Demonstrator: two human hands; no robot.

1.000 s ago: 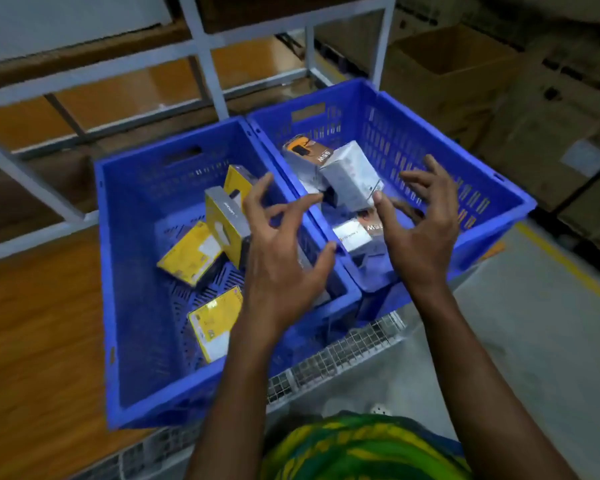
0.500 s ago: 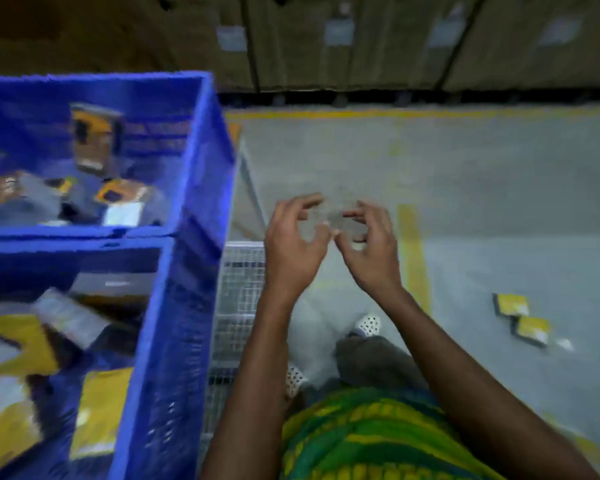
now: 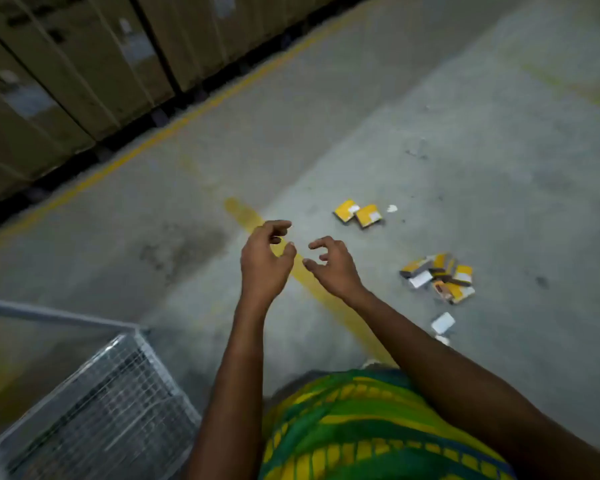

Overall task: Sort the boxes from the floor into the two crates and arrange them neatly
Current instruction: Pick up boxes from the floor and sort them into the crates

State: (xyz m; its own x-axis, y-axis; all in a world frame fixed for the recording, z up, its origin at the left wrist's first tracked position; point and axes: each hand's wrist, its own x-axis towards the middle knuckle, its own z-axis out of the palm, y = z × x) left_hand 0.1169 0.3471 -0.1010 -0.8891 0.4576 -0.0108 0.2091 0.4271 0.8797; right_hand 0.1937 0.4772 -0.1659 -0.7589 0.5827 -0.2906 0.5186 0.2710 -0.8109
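Small boxes lie on the grey concrete floor to the right. Two flat yellow boxes point(image 3: 358, 213) sit side by side, and nearer lies a heap of several yellow and white boxes point(image 3: 439, 276). A single white box point(image 3: 443, 322) lies closer to me. My left hand point(image 3: 264, 261) and my right hand point(image 3: 331, 265) hover in front of me above the floor, close together, fingers loosely curled, holding nothing. The two blue crates are out of view.
A wire-mesh cage corner point(image 3: 111, 393) stands at the lower left. A yellow floor line point(image 3: 312, 289) runs under my hands. Tall cardboard cartons point(image 3: 66, 81) line the far left behind a second yellow line point(image 3: 174, 129).
My view has swung right, away from the blue crates and onto the floor. Both hands left the crates empty and now hang over the floor.
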